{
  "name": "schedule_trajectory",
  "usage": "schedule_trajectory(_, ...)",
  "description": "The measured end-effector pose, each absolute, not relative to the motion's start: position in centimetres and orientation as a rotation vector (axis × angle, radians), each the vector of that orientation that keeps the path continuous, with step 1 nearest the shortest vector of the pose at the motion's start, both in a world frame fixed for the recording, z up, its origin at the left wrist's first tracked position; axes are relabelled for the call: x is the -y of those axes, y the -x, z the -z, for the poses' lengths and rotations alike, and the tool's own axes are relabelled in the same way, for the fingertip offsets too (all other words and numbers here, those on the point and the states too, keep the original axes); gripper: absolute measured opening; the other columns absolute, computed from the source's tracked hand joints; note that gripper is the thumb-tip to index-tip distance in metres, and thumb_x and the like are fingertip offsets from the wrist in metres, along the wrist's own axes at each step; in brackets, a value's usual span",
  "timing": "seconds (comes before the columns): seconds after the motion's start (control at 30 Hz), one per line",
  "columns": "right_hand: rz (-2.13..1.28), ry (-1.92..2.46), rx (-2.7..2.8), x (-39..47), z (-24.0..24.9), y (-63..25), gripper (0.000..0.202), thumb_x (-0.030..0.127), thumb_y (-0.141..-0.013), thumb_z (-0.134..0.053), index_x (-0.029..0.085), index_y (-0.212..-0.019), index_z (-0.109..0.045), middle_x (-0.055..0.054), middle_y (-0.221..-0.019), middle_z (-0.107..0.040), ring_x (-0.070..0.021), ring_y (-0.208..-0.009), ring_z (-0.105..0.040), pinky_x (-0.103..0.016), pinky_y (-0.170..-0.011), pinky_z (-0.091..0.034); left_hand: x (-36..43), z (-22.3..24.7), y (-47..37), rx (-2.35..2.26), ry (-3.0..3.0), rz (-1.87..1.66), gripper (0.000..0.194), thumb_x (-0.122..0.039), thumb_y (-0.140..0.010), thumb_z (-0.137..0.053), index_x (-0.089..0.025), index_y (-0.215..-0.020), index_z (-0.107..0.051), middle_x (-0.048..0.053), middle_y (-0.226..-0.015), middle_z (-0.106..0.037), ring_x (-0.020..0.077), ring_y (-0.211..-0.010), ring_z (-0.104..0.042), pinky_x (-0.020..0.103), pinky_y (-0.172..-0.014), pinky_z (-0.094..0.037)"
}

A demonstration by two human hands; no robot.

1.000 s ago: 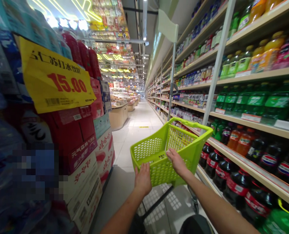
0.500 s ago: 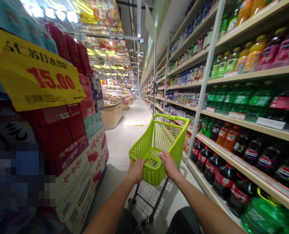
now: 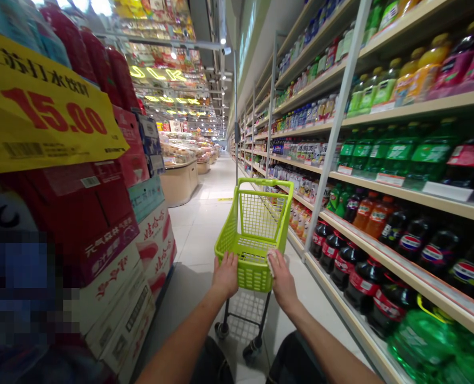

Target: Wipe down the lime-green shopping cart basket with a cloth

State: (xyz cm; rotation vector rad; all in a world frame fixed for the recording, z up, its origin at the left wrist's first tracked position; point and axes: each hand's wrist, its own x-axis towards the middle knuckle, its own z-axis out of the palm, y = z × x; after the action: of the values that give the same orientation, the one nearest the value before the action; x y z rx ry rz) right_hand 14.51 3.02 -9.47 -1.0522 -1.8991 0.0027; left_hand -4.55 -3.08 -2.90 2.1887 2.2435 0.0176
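Observation:
A lime-green shopping cart (image 3: 255, 276) with a lattice basket and dark legs on casters stands right in front of me. Its basket holds no goods that I can see. My left hand (image 3: 225, 276) grips the near rim at the left corner, fingers folded over the edge. At the near right corner my right hand (image 3: 283, 281) presses a small whitish cloth or wipe (image 3: 271, 257) against the rim. The hand partly hides this piece. Both my knees show below the cart.
On the right run shelves (image 3: 384, 181) of drink bottles, with large cola bottles (image 3: 362, 277) at the bottom. Stacked drink cartons (image 3: 112, 282) and a yellow price sign (image 3: 56, 106) stand close on the left. A tiled aisle (image 3: 221, 186) stretches ahead past produce-like display counters (image 3: 181, 181).
The cart has turned to sit straighter in front of me. My right hand has shifted onto the right corner, where the whitish cloth now shows. My left hand stays on the rim.

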Motion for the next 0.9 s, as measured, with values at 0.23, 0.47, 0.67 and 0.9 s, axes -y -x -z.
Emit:
schedule_trajectory(0.23,0.047,0.889,2.031,-1.9,10.0,-13.9,0.054,0.001,-0.075,-0.036,0.024,-0.122,-0.050,-0.008,-0.129,-0.048,-0.0205,-0.123,-0.038,-0.047,-0.100,-0.034,3.9,2.8,3.9,-2.184,-2.225,-0.056,0.074,-0.019,-0.065,-0.043,-0.012,-0.136,-0.023,0.009,-0.145,-0.020,0.0242,-0.134,-0.010,0.050,-0.107,-0.007)
schedule_trajectory(0.47,0.063,1.002,1.983,-2.8,9.6,-13.1,0.050,0.001,-0.074,-0.037,0.021,-0.116,-0.055,-0.010,-0.127,-0.050,-0.0227,-0.119,-0.043,-0.046,-0.097,-0.037,4.2,3.1,5.8,-2.239,-2.157,-0.152,0.071,-0.013,-0.065,-0.040,-0.009,-0.135,-0.024,0.010,-0.145,-0.019,0.0188,-0.132,-0.022,0.042,-0.109,-0.011)
schedule_trajectory(0.67,0.038,0.901,2.127,-1.3,8.8,-6.1,0.042,0.007,-0.082,-0.036,0.018,-0.119,-0.053,-0.012,-0.125,-0.051,-0.0223,-0.118,-0.044,-0.042,-0.096,-0.039,4.2,3.1,6.3,-2.228,-2.068,-0.350,0.080,-0.009,-0.065,-0.038,-0.016,-0.138,-0.009,0.004,-0.144,-0.024,0.0152,-0.131,-0.023,0.041,-0.108,-0.016)
schedule_trajectory(0.9,0.193,0.966,2.052,-2.3,9.2,-12.4,0.041,0.008,-0.083,-0.037,0.020,-0.119,-0.053,-0.011,-0.127,-0.050,-0.0220,-0.120,-0.042,-0.042,-0.097,-0.039,3.9,3.1,6.6,-2.151,-2.016,-0.518,0.081,-0.003,-0.061,-0.037,-0.012,-0.138,-0.010,0.007,-0.142,-0.029,0.0139,-0.130,-0.024,0.038,-0.108,-0.017)
